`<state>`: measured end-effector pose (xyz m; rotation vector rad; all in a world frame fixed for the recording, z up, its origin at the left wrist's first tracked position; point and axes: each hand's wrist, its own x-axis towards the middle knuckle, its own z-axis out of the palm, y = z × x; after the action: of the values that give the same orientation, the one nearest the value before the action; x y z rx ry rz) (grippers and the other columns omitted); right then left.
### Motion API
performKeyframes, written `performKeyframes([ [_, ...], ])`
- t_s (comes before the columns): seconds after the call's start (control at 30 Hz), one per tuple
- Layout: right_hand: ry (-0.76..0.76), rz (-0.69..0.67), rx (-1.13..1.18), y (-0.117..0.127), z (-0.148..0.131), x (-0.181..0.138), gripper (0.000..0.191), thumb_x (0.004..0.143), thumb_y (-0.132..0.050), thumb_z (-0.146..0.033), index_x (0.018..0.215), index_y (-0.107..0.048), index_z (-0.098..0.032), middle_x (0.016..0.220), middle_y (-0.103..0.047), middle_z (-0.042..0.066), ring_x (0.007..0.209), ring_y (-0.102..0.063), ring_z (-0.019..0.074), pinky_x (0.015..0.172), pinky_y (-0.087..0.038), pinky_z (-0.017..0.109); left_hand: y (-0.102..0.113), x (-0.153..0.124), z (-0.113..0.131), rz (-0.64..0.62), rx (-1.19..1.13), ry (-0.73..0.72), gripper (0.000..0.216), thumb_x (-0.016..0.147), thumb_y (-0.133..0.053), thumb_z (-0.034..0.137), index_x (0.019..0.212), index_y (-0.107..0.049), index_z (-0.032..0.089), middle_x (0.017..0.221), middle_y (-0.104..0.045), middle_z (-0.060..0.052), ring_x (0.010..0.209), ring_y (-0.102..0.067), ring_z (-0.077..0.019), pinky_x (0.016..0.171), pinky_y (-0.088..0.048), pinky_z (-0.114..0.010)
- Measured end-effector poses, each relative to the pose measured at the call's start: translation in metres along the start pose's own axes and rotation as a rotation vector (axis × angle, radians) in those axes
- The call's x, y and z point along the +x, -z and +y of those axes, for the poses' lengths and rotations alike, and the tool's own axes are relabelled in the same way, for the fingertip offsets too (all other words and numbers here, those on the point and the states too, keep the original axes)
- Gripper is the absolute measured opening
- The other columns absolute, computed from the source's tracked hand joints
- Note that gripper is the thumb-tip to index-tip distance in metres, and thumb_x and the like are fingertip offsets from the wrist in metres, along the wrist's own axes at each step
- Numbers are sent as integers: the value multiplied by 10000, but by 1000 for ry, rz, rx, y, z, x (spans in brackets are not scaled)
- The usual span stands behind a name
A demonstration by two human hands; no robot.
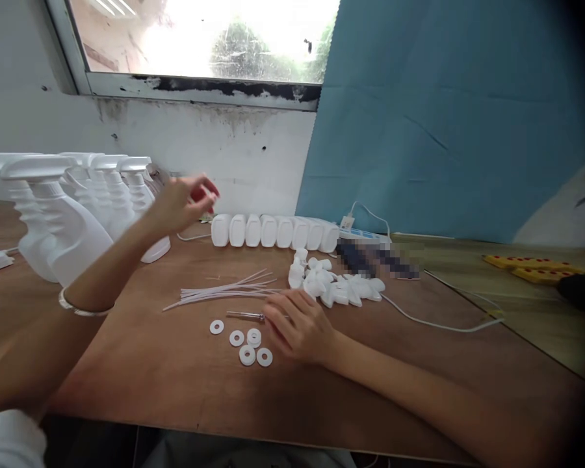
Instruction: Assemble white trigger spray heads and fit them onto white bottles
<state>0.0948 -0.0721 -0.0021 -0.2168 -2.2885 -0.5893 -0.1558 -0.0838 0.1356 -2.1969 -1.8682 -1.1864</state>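
Note:
My left hand (190, 198) is raised above the table beside the white spray bottles (80, 227). Its fingers are curled into a pinch, and what they hold, if anything, is too small to make out. Low over the table, my right hand (299, 325) has its fingers closed around the end of a thin metal screwdriver (245, 316), whose handle end is hidden. Several white ring washers (236, 338) lie flat in front of that hand. Behind it are a bundle of thin white tubes (219, 292) and a pile of white trigger parts (334, 286).
A row of white spray-head shells (275, 231) stands along the wall. At the back right are a power strip (365, 234) and a white cable (433, 323) crossing the table (175, 383). Yellow pieces with red dots (536, 268) lie far right. A window is above.

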Motion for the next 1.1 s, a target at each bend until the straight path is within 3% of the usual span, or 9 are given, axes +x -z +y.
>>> performKeyframes([
  [0.07,49,18,49,-3,-7,-7,119,784,-456,-173,838,-555,-136,885,-571,83,812,-494,179,715,-406,325,27,10,-1,295,341,-45,317,807,-457,325,998,-577,102,845,-605,-56,803,-521,-165,800,-375,-329],
  [0.13,21,26,101,-5,-8,-10,126,782,-452,-158,848,-557,-136,903,-572,85,835,-500,179,737,-414,329,47,14,-7,479,482,-34,349,840,-405,321,1048,-560,87,962,-591,-64,964,-474,-209,885,-319,-363],
  [0.33,-123,22,217,-8,-3,-10,134,775,-459,-118,877,-545,-134,926,-564,89,870,-498,183,765,-419,337,77,4,-34,647,594,142,375,868,-373,294,1112,-501,40,1180,-479,-110,1165,-287,-279,973,-172,-426],
  [0.47,-78,64,245,-7,-3,-11,139,758,-458,-94,862,-539,-138,896,-576,83,841,-510,176,737,-423,328,92,-7,-46,642,677,393,452,865,-364,337,1176,-462,23,1232,-450,-128,1180,-279,-309,973,-192,-450],
  [0.63,-9,116,256,-7,-3,-13,141,745,-448,-79,836,-529,-151,867,-589,61,808,-527,160,717,-421,319,107,-16,-46,449,768,714,480,818,-405,381,1053,-578,-1,1087,-543,-179,1073,-434,-344,873,-337,-436],
  [0.8,-13,113,258,-7,-3,-14,135,750,-443,-83,829,-524,-155,864,-588,60,820,-523,162,714,-421,316,115,-20,-50,493,609,669,386,708,-531,429,925,-632,126,842,-626,-58,1094,-394,-303,816,-288,-389],
  [0.9,-12,106,262,-7,-4,-14,132,748,-444,-79,824,-523,-152,863,-586,63,821,-522,168,711,-421,321,116,-20,-57,510,614,575,371,653,-576,486,834,-621,165,592,-527,-25,1023,-419,-262,755,-266,-346],
  [1.0,-3,110,266,-8,-3,-14,120,734,-461,-68,810,-517,-142,857,-586,64,818,-515,173,705,-421,325,116,-18,-64,502,708,586,439,669,-605,457,905,-613,87,661,-513,-49,1019,-452,-278,737,-247,-330],
  [1.1,21,126,270,-8,-3,-14,104,726,-473,-63,787,-510,-139,847,-588,61,810,-511,170,697,-422,321,126,-20,-79,386,676,644,530,656,-624,436,1029,-573,63,975,-554,-144,1076,-407,-371,796,-293,-406],
])
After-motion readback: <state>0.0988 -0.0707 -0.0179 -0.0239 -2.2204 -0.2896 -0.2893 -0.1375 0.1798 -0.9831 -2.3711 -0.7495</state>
